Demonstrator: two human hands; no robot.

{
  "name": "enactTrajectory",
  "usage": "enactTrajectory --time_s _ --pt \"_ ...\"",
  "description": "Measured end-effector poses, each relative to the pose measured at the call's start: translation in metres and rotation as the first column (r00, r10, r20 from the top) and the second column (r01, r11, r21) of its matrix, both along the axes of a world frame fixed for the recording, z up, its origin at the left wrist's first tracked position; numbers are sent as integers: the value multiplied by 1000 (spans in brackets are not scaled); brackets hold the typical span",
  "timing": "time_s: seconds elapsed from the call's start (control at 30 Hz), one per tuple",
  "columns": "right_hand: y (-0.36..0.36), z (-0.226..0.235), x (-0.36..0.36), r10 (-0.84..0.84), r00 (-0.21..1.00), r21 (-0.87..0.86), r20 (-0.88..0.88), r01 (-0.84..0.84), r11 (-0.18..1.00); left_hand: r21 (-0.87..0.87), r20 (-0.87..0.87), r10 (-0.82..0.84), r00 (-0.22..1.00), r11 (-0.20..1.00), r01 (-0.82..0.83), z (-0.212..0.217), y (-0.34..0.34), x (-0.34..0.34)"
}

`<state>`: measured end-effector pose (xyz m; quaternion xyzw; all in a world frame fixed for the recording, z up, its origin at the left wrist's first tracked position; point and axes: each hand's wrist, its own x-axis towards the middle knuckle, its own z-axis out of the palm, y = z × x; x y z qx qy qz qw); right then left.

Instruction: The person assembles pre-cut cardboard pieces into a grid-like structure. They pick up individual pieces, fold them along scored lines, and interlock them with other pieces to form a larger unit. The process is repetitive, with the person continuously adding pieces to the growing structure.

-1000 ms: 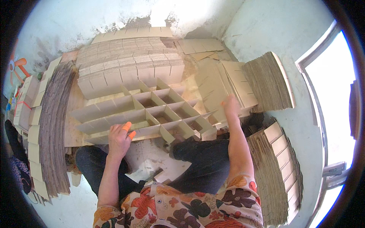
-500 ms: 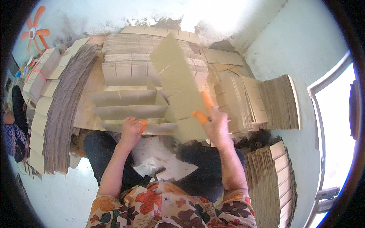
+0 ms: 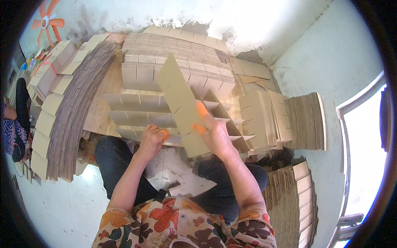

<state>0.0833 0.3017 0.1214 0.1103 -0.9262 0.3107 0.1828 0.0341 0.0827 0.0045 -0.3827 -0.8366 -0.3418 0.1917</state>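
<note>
Holding a slotted cardboard strip (image 3: 174, 99), the right hand (image 3: 217, 134) clamps the piece near its lower right edge, with orange finger covers (image 3: 202, 109) on two digits. The strip stands tilted over the middle of a cardboard grid (image 3: 142, 118), its upper end leaning left and away from the body; contact between strip and grid cannot be determined from this view. The left hand (image 3: 151, 142) is positioned at the near side of the grid, fingers curled and one orange cover visible; whether it pinches the nearest slat cannot be told. The grid rests on a wooden board (image 3: 99, 113), with parallel slats at left and crossed cells at right. Behind the grid is a rear stack (image 3: 178, 76) of slotted strips. A long left stack (image 3: 80, 118) flanks the board, and loose panels (image 3: 256, 122) stand at right beside an upright right stack (image 3: 306, 122). An orange fan (image 3: 45, 22) is located at the upper left
</note>
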Motion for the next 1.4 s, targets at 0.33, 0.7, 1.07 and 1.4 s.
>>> enactTrajectory --time_s 0.33,0.7,1.07,1.4 --pt "-5 9 -4 -3 994 -91 110 13 996 5 3 0 1000 1000 0 1 -1 -2" --pt "-6 -46 -21 112 975 113 190 -135 984 22 -15 -27 1000 999 27 2 5 -3" --pt "-21 -33 -35 211 949 384 233 -289 877 73 12 -7 1000 997 6 -6 8 -7" --pt "-36 -50 -10 67 889 471 454 -303 829 11 22 21 1000 1000 -21 -3 10 -6"
